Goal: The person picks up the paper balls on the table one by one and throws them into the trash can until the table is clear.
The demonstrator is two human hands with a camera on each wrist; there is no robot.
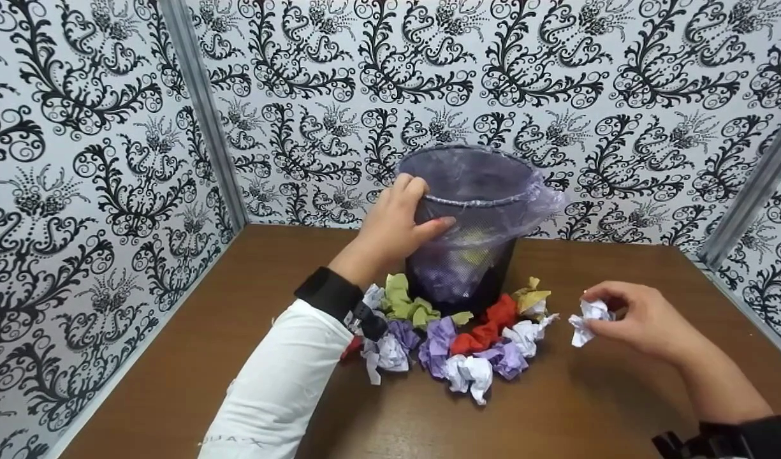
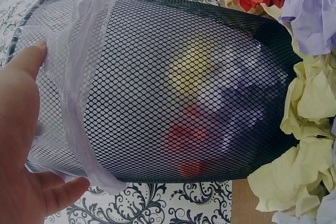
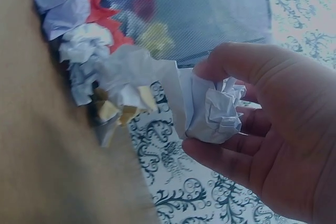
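Toward the table's near right edge, the right hand (image 1: 645, 319) pinches a white crumpled paper ball (image 1: 588, 320) between thumb and curled fingers, lifted just off the table (image 1: 594, 408). Midway back, loose paper wads (image 1: 454, 338) ring the basket's foot. Behind them, the left hand (image 1: 396, 223) grips the mesh wastebasket (image 1: 473, 255) at its bag-lined rim, apparently steadying it, tilted toward the person.

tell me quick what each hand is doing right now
Left hand: grips the rim of the mesh bin, fingers curled over its purple liner.
Right hand: pinches a crumpled white paper ball.
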